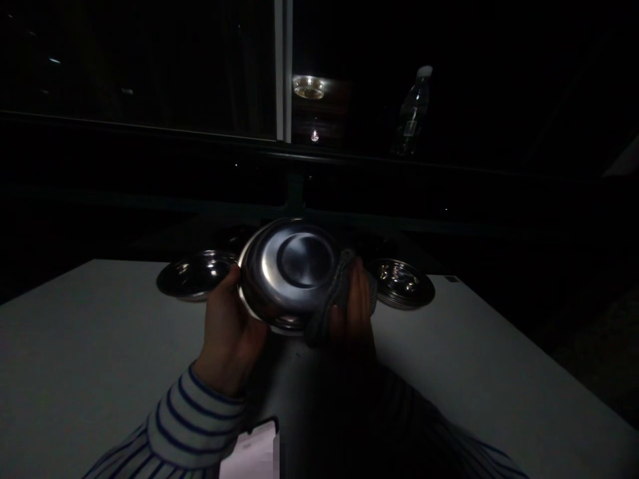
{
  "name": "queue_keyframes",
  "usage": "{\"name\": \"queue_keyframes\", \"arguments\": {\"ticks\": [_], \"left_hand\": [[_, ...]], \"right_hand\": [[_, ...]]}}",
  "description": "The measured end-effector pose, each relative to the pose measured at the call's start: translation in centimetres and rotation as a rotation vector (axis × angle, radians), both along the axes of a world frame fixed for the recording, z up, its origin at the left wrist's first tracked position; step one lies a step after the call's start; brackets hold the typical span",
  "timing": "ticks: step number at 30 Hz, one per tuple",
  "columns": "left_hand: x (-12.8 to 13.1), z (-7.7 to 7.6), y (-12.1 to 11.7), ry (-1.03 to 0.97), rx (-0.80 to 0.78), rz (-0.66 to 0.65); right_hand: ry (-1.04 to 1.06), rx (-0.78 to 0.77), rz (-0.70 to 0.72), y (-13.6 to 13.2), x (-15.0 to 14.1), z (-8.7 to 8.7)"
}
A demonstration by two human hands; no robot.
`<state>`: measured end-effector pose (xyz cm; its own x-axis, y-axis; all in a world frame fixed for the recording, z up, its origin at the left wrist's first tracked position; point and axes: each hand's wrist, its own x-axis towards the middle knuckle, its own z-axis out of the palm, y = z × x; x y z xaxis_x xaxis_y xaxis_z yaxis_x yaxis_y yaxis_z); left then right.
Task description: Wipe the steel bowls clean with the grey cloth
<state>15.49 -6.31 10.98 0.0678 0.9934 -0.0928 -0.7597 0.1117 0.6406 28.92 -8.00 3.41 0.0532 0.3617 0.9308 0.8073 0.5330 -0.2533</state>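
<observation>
Gripping a round steel bowl, left hand; right hand clutching a coarse grey cloth

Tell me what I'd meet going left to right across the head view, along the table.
Shiny steel bowl on the table → left hand → held round steel dish → dark grey cloth → right hand → stacked steel bowls.

Held bowl between two bowls on table.
</observation>
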Motion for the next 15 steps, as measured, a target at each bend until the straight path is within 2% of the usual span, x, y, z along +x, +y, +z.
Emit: {"name": "queue_keyframes", "arguments": {"ticks": [3, 5, 11, 15], "left_hand": [[0.0, 0.1, 0.1, -0.088, 0.029, 0.079], [0.0, 0.3, 0.1, -0.069, 0.017, 0.096], [0.1, 0.5, -0.3, 0.098, -0.053, 0.041], [0.0, 0.7, -0.4, 0.193, -0.061, 0.01]], "right_hand": [[-0.052, -0.042, 0.006, -0.2, -0.6, -0.7], [-0.022, -0.069, 0.031, -0.1, -0.2, -0.7], [0.294, -0.278, 0.192, 0.7, 2.3, 1.0], [0.324, -0.32, 0.262, 1.0, 3.5, 1.7]]}}
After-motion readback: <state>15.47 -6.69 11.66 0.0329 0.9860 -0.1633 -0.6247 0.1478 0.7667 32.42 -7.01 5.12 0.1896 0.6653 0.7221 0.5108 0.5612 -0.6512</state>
